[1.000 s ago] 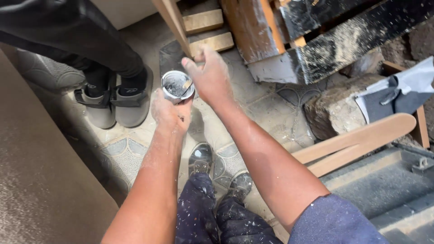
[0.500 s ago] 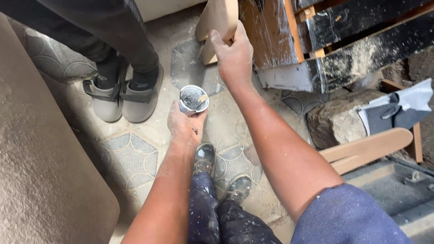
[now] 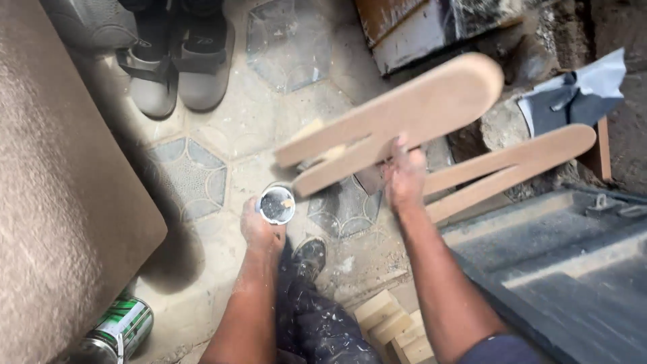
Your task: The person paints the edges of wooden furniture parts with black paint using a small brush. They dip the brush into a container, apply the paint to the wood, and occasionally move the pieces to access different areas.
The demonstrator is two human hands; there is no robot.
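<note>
Now | left hand [image 3: 259,229] grip closed round small tin [image 3: 277,205] | right hand [image 3: 404,176] grip clasps wooden cutout [image 3: 404,111] above tin

Left hand [image 3: 259,229]: forearm bare, extended forward, fingers curled in a closed grip, thumb side up. Right hand [image 3: 403,178]: arm extended further forward, higher than the left grip, fingers clenched, knuckles upward.
</note>
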